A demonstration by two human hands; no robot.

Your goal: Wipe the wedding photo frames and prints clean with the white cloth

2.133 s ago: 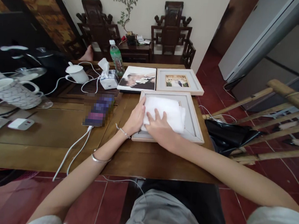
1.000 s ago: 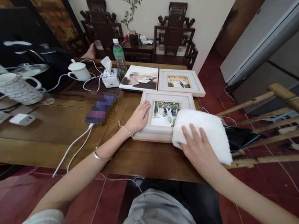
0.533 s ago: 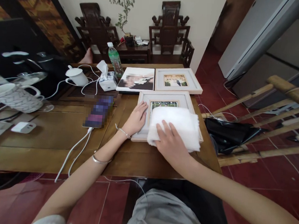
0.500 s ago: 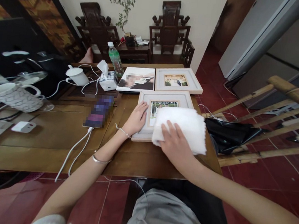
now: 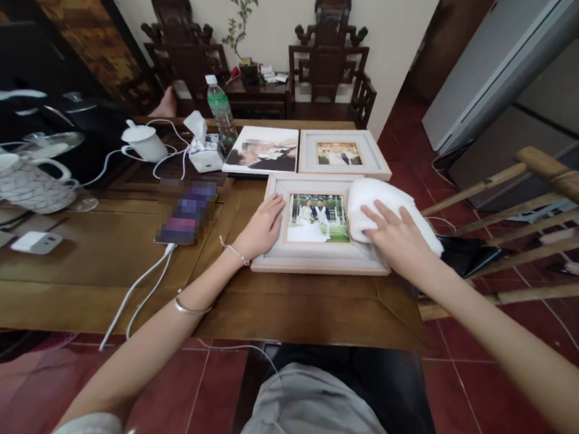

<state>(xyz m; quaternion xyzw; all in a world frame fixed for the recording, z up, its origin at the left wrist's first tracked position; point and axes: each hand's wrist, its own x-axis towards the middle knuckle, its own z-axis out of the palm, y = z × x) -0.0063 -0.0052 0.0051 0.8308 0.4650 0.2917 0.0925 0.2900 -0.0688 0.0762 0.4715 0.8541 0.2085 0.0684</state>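
Observation:
A pale wooden photo frame with a picture of two seated people lies flat on the table, in front of me. My left hand holds its left edge, fingers over the rim. Over the frame's right side, my right hand presses a folded white cloth, fingers partly spread on top. Part of the cloth hangs past the frame's right edge. Behind lie a second light frame and a white-edged picture panel.
Left on the wooden table are a phone with a white cable, a charger, a patterned mug, a lidded cup, a tissue box and a green-labelled bottle. A bamboo chair stands right.
My right hand has slid the cloth rightward and away from me, uncovering the photo and the frame's lower right corner. My left hand stays on the left edge.

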